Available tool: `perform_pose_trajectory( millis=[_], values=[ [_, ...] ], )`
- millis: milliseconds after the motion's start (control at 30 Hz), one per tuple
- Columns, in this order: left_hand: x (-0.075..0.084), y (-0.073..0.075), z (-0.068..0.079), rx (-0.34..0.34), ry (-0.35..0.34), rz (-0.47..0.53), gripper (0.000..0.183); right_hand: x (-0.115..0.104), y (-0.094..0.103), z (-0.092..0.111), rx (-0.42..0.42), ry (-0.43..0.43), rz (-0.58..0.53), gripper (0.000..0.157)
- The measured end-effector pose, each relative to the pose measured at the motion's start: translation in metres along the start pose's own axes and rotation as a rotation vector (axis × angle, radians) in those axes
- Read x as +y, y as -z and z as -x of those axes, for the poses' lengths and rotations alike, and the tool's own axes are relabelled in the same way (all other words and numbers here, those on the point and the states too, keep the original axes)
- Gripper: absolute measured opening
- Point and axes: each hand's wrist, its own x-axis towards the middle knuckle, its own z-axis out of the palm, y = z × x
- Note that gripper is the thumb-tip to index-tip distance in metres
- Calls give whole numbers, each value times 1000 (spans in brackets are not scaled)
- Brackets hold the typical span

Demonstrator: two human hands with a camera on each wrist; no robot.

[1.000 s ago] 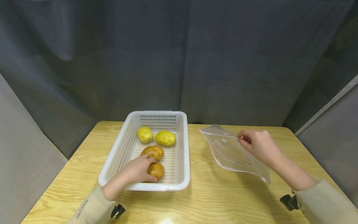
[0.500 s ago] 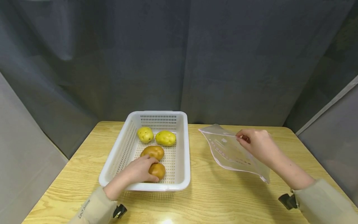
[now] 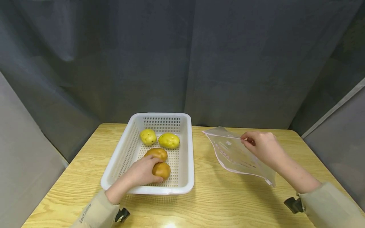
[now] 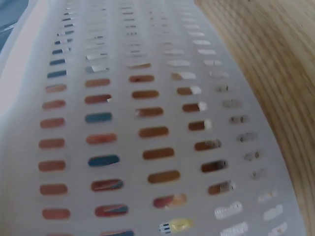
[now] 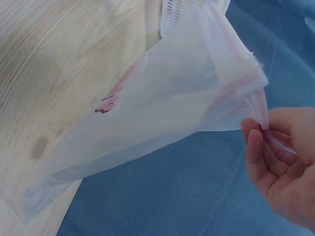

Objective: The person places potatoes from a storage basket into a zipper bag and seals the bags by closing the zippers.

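Note:
Inside the white plastic basket (image 3: 190,158), my left hand (image 3: 141,172) curls its fingers and thumb around the nearer brown potato (image 3: 163,171). Another brown potato (image 3: 159,153) lies just beyond, close to the fingertips. Farther back in the basket sit two yellow potatoes, one rounder (image 3: 148,136) and one longer (image 3: 169,140). My right hand (image 3: 263,147) pinches the rim of a clear zip bag (image 3: 233,155) with pink edging, its mouth spread. The right wrist view shows thumb and fingers at the bag's pink zip strip (image 5: 266,110). In the left wrist view the slotted basket wall (image 4: 128,49) hides the hand.
Basket and bag are both over a wooden table (image 3: 211,202), the basket to the left of the bag. Dark curtain (image 3: 182,63) hangs behind the table's far edge, and grey panels (image 3: 22,158) flank both sides.
The nearer brown potato has shifted slightly right and away from me in my left hand's grasp. My right hand and the bag stay almost still.

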Motion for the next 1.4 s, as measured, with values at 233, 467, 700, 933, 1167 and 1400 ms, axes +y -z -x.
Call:
perform_pose_trajectory(
  millis=[233, 467, 700, 933, 1167, 1400],
  values=[
    [10, 5, -2, 107, 8, 51, 65, 0, 1, -1, -5, -8, -1, 4],
    [19, 12, -5, 167, 3, 53, 62, 0, 2, -1, -13, -20, -3, 4],
    [24, 18, -7, 200, -5, 68, 61, 1, 1, -1, -10, -18, -5, 5],
    [32, 24, -9, 226, -20, 72, 60, 1, 1, -1, -2, -16, -3, 4],
    [42, 29, -9, 241, -29, 72, 60, 1, 0, -1, 30, 11, -2, 4],
    [55, 34, -10, 265, -81, 93, 59, 1, 0, 0, 47, 11, -29, 4]
  ],
)
